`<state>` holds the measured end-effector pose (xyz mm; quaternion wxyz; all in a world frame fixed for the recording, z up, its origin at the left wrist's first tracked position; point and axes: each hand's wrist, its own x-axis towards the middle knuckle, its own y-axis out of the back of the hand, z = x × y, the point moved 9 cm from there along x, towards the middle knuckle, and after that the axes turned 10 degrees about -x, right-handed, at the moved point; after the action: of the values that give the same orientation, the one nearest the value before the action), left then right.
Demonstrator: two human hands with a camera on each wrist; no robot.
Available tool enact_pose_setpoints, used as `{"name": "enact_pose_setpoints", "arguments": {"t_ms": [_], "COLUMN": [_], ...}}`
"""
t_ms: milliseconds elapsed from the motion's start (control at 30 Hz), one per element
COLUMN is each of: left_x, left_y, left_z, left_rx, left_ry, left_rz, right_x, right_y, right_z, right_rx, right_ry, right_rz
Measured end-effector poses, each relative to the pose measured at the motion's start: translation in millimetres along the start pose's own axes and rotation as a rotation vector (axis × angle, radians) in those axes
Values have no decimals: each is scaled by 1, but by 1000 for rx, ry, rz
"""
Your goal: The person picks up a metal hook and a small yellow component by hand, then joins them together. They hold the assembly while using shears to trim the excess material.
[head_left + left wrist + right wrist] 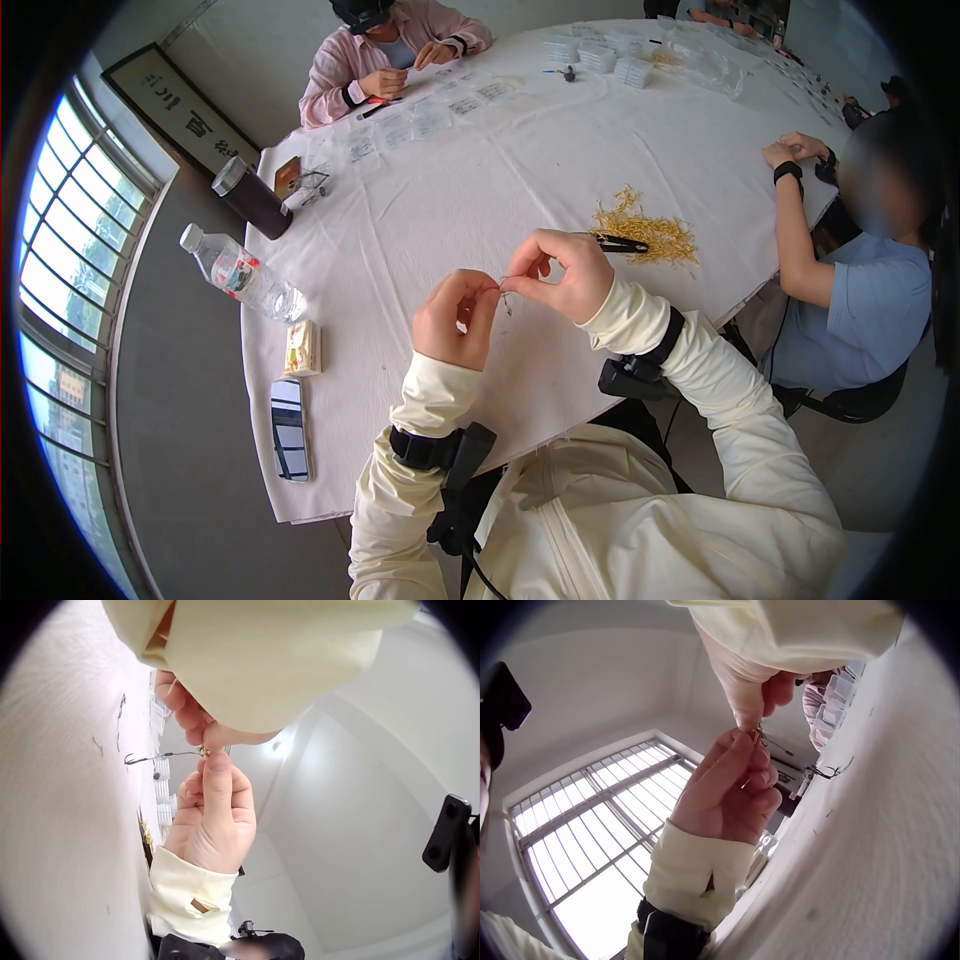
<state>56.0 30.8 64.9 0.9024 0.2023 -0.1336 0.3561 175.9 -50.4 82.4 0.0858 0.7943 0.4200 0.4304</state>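
Observation:
My left hand (pixel 455 322) and right hand (pixel 570 275) meet fingertip to fingertip above the white cloth. Each pinches between thumb and index finger at a thin dark hooked wire (pixel 166 754). One end of this wire hangs free with a curved hook, visible in both wrist views. A tiny gold-coloured bit (pixel 204 751) shows right where the fingertips come together; the fingers cover most of it. Just beyond my right hand lies a heap of thin yellow strips (pixel 650 228), with black tweezers (pixel 624 244) at its near side.
Along the left edge are a phone (pixel 290 430), a tissue pack (pixel 302 348), a plastic bottle (pixel 240 272) and a dark thermos (pixel 250 198). Clear plastic boxes (pixel 598 58) stand far back. One person (pixel 385 60) works across the table; another (pixel 850 270) sits right.

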Motion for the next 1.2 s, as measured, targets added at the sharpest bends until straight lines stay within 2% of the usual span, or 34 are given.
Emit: {"name": "enact_pose_setpoints", "arguments": {"t_ms": [133,267,333,467,533,667,733,767,833,967,1033,1200], "left_x": [0,0,-1,0,0,0,0,1,1,1,1,1], "left_y": [-2,-1,-2,-2,-3,-3,-3,-3,-4,-6,-8,-9], "left_z": [-5,-13,-22,-29,-29,-31,-32,-32,-30,-25,-25,-25], "left_rx": [-22,-118,-243,-411,-515,-619,-669,-669,-671,-672,-673,-673], "left_ry": [58,67,161,200,254,271,284,284,263,252,248,241], "left_rz": [-36,-3,-32,-56,-80,-82,-88,-89,-115,-107,-126,-138], "right_x": [0,0,-3,-3,-7,-10,-16,-15,-24,-27,-29,-32], "right_y": [-2,-1,-6,-12,-24,-34,-45,-44,-53,-59,-63,-67], "right_z": [4,9,25,36,38,33,36,36,37,42,44,49], "right_rx": [33,57,212,398,437,515,528,528,637,736,874,966], "right_ry": [-27,-55,-192,-272,-326,-345,-421,-422,-540,-583,-618,-649], "right_rz": [-14,-25,-54,-72,-216,-315,-445,-444,-555,-560,-557,-550]}}
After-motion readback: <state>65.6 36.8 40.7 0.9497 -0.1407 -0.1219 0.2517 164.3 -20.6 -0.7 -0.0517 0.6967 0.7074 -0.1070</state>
